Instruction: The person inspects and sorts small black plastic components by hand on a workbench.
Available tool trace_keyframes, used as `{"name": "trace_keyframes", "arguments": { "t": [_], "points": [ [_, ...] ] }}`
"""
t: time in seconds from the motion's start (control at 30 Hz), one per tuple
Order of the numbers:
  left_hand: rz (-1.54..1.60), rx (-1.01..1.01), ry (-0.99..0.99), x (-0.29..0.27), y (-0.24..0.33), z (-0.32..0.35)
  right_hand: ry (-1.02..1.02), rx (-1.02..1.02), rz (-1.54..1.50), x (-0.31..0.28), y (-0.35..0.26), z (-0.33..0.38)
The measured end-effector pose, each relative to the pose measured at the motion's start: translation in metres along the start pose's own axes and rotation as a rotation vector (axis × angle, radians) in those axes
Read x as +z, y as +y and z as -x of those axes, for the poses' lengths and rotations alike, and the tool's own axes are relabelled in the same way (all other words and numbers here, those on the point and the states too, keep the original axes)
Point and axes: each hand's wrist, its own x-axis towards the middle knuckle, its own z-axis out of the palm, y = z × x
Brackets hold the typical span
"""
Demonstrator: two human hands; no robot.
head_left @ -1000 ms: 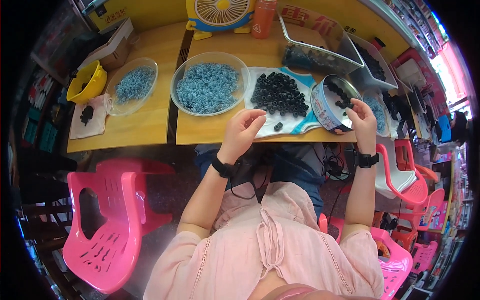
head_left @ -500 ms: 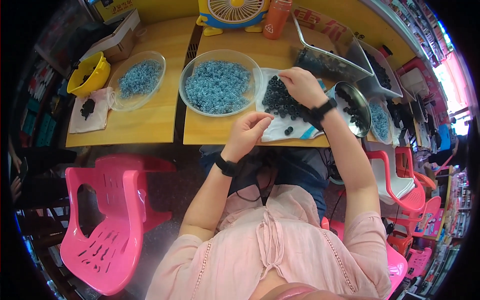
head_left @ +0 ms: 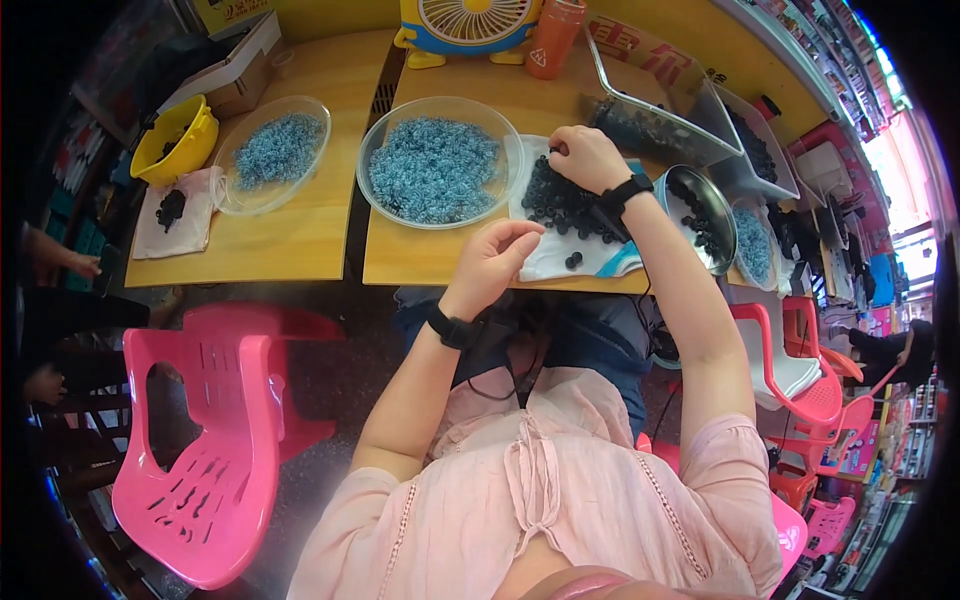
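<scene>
Small round black pieces (head_left: 565, 200) lie in a heap on a white cloth (head_left: 545, 265) at the table's front edge. At the heap's far side my right hand (head_left: 592, 160) pinches a small black piece between thumb and fingers. My left hand (head_left: 492, 265) hovers just left of the cloth, with thumb and fingertips pressed together; whatever they hold is too small to make out. Left of the cloth stands a round clear tub (head_left: 372, 205) of small blue-clear pieces (head_left: 435, 165). Two black pieces (head_left: 573, 260) lie apart from the heap, near the front edge.
Right of the cloth is a metal bowl (head_left: 728, 215) with black pieces. Clear bins (head_left: 690, 125) stand behind, near an orange bottle (head_left: 556, 45) and a yellow fan (head_left: 470, 30). A yellow basket (head_left: 190, 160) is at far left; a pink chair (head_left: 215, 460) stands below it.
My right hand has moved slightly left and away from me, to the heap's far side. My left hand stays nearly in place. At far left, another person's hand has come into view.
</scene>
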Motion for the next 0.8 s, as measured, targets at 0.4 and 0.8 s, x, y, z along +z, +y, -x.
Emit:
{"name": "trace_keyframes", "arguments": {
  "t": [0.4, 0.8],
  "points": [
    [0.178, 0.001, 0.062, 0.000, 0.004, -0.002, 0.111, -0.318, -0.493, -0.019, -0.066, 0.088],
    [0.310, -0.029, 0.065, -0.008, 0.002, -0.003, 0.149, -0.274, -0.318, -0.011, -0.056, 0.039]
  ]
}}
